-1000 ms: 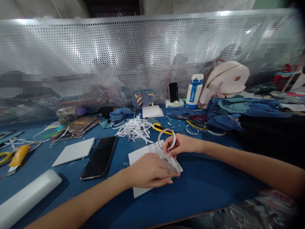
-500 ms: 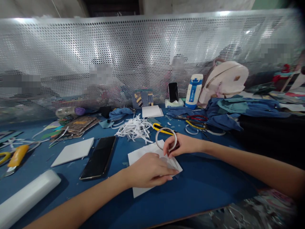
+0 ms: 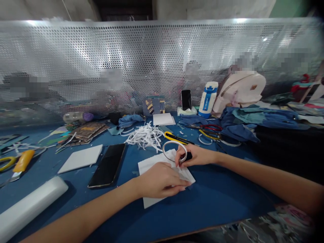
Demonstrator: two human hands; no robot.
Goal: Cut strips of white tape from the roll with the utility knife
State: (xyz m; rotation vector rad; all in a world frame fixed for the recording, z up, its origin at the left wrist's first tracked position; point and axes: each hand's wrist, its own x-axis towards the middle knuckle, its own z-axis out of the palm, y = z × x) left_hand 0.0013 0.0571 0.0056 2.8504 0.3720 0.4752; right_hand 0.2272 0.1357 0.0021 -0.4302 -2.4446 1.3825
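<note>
My left hand lies palm down on a stack of white paper, its fingers stretched toward the paper's right corner. Over the far right part of that paper, my right hand grips a narrow white roll of tape, which stands up as a thin ring. Something black shows behind the ring at the fingers; its kind is unclear. A yellow and black utility knife rests just beyond the right hand. Behind the paper is a heap of curly white strips.
A black phone, a white pad, a long white case and yellow-handled scissors are at left. Farther back stand a bottle, a propped phone and a backpack against a perforated metal screen.
The roll of tape has tilted and shifted slightly left relative to my right hand. My left hand stays on the paper. The whole view has shifted a little.
</note>
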